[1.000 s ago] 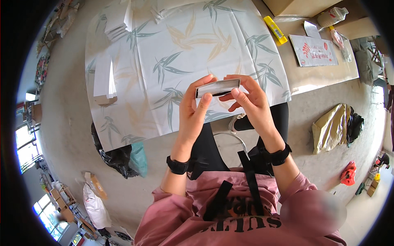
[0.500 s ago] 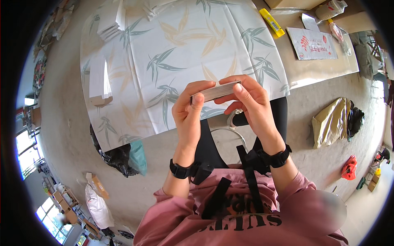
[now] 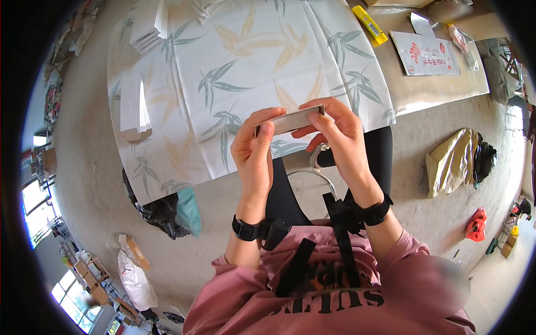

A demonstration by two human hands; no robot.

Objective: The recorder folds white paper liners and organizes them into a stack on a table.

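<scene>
A thin stack of cards point(image 3: 290, 121), or a small block of paper seen edge-on, is held over the near edge of the table. It has pale layered edges and a darker strip at its ends. My left hand point(image 3: 254, 146) is closed on its left end, thumb on the near edge and fingers behind. At the other end my right hand point(image 3: 341, 134) grips it, with the thumb on the layered edge and the index finger along the far side. The lower right fingers curl beneath, apart from the stack. Its far face is hidden.
The table wears a white leaf-patterned cloth point(image 3: 234, 162). White folded card pieces point(image 3: 132, 109) and another white stack point(image 3: 149, 30) lie on its left. A yellow tube point(image 3: 369, 25) and flattened printed cardboard point(image 3: 425, 56) are at right. Black bags point(image 3: 159, 215) sit below the table's left corner.
Both hands have shifted slightly left with the stack. My right thumb has slid inward from the stack's right end along its edge.
</scene>
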